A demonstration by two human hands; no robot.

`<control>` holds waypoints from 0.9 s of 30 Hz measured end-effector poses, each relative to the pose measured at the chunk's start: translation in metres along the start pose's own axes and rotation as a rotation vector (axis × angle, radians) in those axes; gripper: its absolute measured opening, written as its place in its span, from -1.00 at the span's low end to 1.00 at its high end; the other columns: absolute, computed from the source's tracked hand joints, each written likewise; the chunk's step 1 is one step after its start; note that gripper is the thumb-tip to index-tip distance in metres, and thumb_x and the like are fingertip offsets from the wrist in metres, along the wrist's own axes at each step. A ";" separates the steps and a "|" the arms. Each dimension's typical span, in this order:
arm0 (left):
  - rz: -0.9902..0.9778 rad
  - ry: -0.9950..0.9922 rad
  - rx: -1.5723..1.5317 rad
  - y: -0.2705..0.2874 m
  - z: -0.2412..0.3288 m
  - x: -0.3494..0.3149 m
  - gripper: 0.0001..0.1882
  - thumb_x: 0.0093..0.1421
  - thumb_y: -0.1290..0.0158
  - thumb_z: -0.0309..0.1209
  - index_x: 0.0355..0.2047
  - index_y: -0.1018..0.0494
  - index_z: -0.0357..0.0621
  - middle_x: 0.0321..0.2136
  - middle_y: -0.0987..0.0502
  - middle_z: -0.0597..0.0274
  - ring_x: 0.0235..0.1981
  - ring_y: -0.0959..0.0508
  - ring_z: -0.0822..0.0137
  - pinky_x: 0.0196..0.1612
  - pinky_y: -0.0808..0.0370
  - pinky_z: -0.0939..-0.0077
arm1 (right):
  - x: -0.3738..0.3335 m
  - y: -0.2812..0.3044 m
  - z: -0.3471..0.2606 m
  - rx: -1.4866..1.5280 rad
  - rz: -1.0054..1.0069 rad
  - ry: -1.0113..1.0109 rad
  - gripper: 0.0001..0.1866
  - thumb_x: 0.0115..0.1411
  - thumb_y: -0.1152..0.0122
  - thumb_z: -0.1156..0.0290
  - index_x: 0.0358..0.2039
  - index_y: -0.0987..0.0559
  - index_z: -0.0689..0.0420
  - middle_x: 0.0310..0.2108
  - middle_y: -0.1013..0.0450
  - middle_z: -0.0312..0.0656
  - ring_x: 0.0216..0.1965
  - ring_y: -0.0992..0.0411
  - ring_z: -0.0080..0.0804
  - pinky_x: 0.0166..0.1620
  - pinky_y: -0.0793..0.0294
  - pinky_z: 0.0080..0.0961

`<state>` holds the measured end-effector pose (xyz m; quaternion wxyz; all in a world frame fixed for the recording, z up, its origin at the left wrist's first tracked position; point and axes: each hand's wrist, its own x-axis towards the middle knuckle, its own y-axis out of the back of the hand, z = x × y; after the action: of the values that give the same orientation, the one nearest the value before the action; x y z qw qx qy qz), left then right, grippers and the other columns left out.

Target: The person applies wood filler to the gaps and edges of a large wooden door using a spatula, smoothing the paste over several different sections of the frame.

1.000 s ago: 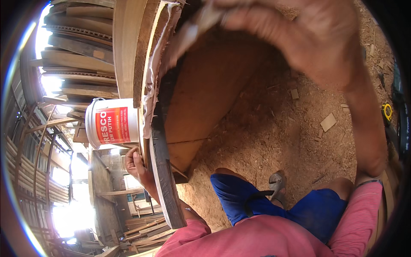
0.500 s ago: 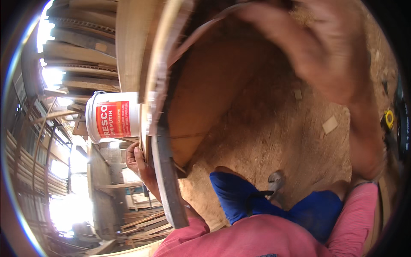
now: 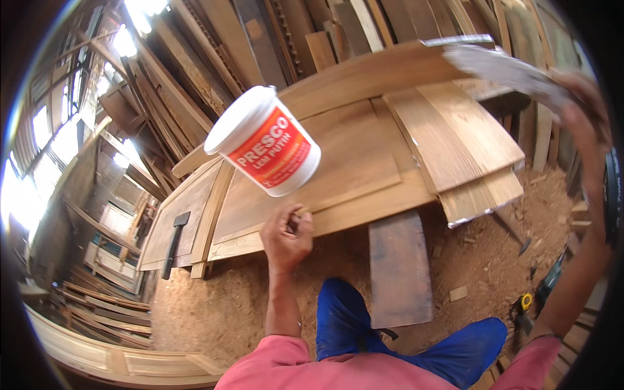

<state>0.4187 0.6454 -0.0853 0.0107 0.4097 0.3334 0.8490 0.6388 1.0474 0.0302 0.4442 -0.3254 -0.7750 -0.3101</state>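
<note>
Toward seven o'clock, the left hand [image 3: 285, 239] is curled beside a smooth wooden panel [image 3: 357, 151]; I cannot tell whether it grips anything. On the panel, toward eleven, stands a round white plastic bucket [image 3: 266, 144]. At two, the raised, blurred right hand [image 3: 584, 104] grips a flat white-smeared strip [image 3: 500, 69]. Rough planks [image 3: 351, 31] lean at twelve.

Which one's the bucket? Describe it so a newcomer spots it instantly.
Find the wide brown wooden panel stretching across the middle of the view. On it, just beyond the left hand, is the bucket. It is round and white with a red-orange label, unlike the flat brown boards around it.
</note>
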 end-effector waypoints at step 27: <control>0.093 -0.634 0.408 0.138 -0.047 0.175 -0.80 0.11 -0.27 -0.50 -0.22 -0.59 -0.21 -0.29 -0.60 0.13 -0.21 -0.57 0.20 -0.15 -0.56 0.28 | 0.186 -0.252 -0.107 -0.564 -0.387 0.156 -0.77 0.09 -0.13 0.44 -0.32 -0.60 0.34 -0.46 -0.46 -0.08 -0.38 -0.46 -0.37 -0.19 -0.44 -0.37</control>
<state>0.3047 0.5631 0.0940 -0.0067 0.6605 0.4567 0.5959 0.4213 0.8577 0.1917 0.3278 -0.2577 -0.6697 -0.6145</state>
